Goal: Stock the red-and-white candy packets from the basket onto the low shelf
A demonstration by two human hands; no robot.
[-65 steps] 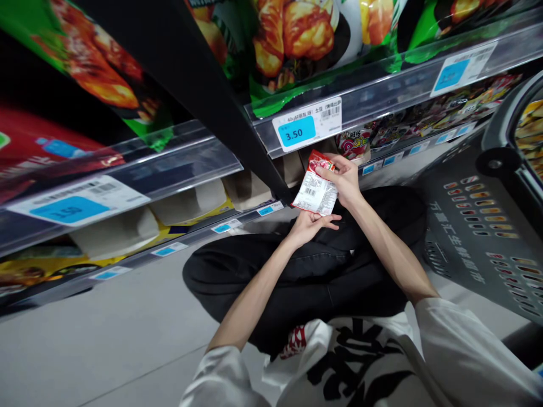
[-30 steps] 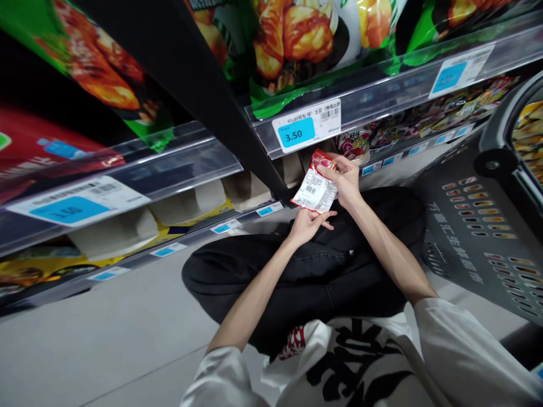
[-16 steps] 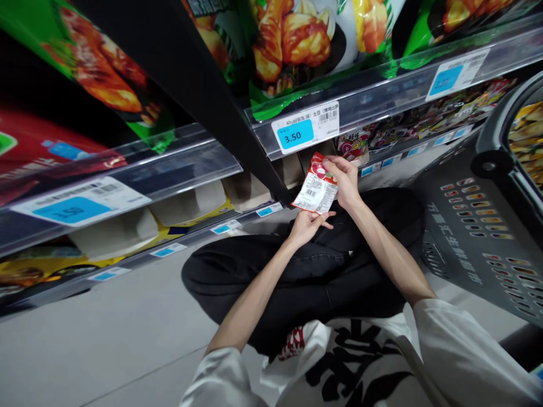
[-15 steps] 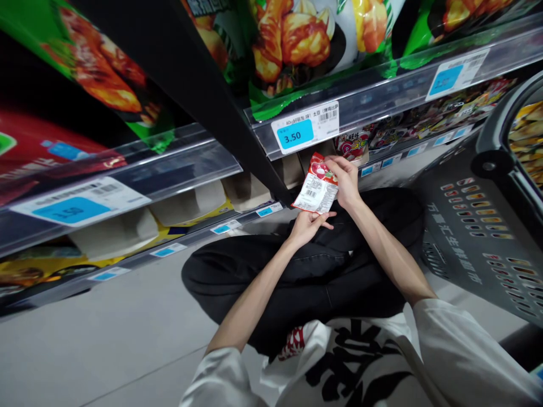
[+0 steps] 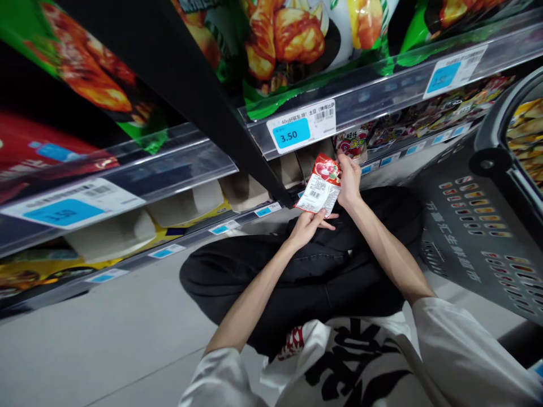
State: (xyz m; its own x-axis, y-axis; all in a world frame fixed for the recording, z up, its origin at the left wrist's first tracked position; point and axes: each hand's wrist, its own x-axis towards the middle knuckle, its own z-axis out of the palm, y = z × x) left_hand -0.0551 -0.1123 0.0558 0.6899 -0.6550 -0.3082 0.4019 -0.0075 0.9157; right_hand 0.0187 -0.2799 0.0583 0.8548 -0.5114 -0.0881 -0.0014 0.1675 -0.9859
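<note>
Both hands hold a small red and white snack packet (image 5: pixel 321 190) in front of the low shelf. My right hand (image 5: pixel 350 182) grips its upper right edge with closed fingers. My left hand (image 5: pixel 311 224) pinches the packet's lower edge from below. The printed back with a barcode faces me. The packet sits just under the price tag reading 3.50 (image 5: pixel 301 125).
Large green snack bags (image 5: pixel 292 45) fill the upper shelf. Brown cartons (image 5: pixel 190 203) line the lowest shelf at left. Small colourful packets (image 5: pixel 354 141) lie behind my right hand. A grey shopping basket (image 5: pixel 479 220) stands at right. My black trousers (image 5: pixel 318 282) are below.
The packet has turned more upright and shifted slightly right, its red front end now showing at the top. Both hands stay on it.
</note>
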